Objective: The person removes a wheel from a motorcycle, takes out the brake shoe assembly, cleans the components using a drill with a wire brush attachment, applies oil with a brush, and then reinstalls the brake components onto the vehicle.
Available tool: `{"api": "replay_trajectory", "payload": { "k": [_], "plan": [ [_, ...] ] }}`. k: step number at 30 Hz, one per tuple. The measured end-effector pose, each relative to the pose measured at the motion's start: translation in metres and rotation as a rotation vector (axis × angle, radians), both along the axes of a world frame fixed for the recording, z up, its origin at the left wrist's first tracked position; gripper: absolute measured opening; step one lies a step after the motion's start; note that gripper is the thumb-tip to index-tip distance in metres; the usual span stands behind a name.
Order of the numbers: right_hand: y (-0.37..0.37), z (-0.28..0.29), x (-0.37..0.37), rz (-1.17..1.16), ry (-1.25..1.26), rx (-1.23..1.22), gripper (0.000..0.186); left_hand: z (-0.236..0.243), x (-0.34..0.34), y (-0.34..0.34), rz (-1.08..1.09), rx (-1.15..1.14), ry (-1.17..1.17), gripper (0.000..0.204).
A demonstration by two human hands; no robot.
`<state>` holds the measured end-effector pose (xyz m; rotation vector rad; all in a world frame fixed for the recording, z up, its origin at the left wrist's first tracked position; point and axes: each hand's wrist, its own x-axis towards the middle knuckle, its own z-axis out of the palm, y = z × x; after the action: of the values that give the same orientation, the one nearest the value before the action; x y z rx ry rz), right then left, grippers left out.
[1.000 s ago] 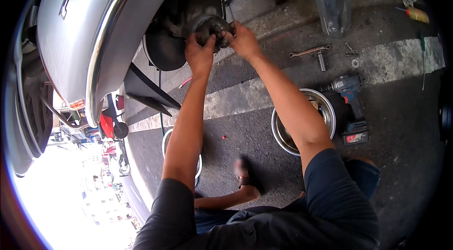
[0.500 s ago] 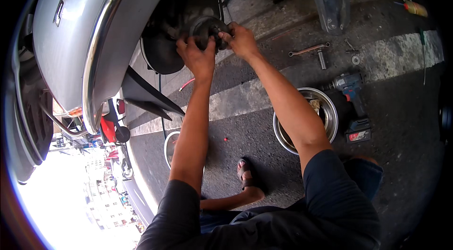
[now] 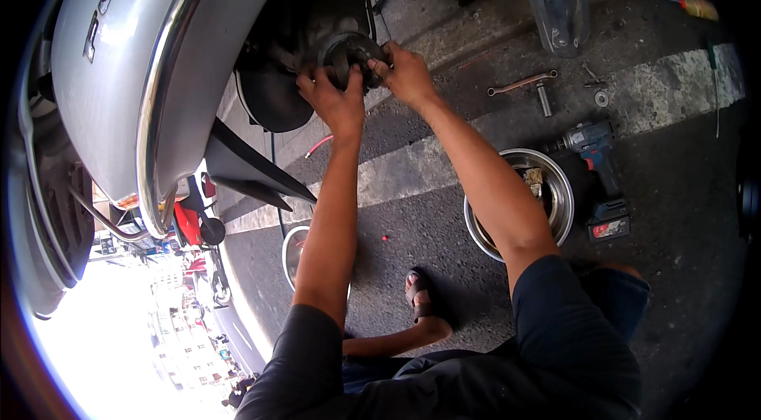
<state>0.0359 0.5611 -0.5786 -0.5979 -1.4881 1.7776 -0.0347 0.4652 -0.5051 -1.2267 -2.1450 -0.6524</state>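
Observation:
Both of my hands are at the dark, greasy hub at the rear of a silver scooter (image 3: pixel 119 91). My left hand (image 3: pixel 336 107) grips the lower left of a curved dark brake shoe (image 3: pixel 354 41), its fingers bent around the edge. From the other side, my right hand (image 3: pixel 406 75) is closed on the same part, thumb pressed inward near the hub's middle. Shadow and my fingers hide the inner parts, so how the shoe sits on the hub cannot be made out.
Right of my forearm are a steel bowl (image 3: pixel 564 182) and a cordless impact wrench (image 3: pixel 598 158). Beyond them lie a ring spanner (image 3: pixel 523 84), a socket (image 3: pixel 544 100), a washer (image 3: pixel 602 99) and a screwdriver (image 3: pixel 714 87). A muffler-like metal part (image 3: pixel 548 3) stands farther back.
Both hands stay on the brake shoe, with only slight finger shifts. The whole view has moved a little, so the ground items appear slightly lower and farther right.

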Motion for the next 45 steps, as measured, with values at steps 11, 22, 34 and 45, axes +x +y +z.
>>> {"api": "replay_trajectory", "payload": {
  "k": [11,22,34,45],
  "plan": [
    [-0.007,-0.006,-0.006,-0.025,0.049,-0.016,0.028,-0.003,0.000,-0.005,-0.065,0.069,-0.103,0.039],
    [-0.004,0.005,0.006,-0.068,-0.020,0.088,0.028,0.003,-0.002,-0.009,-0.102,0.052,-0.253,0.039],
    [0.003,0.014,0.015,-0.026,-0.140,0.145,0.038,0.016,-0.012,-0.009,-0.054,-0.128,-0.190,0.038],
    [0.006,-0.004,0.001,-0.038,-0.032,0.117,0.035,0.006,-0.006,-0.006,-0.098,-0.044,-0.087,0.037]
  ]
}}
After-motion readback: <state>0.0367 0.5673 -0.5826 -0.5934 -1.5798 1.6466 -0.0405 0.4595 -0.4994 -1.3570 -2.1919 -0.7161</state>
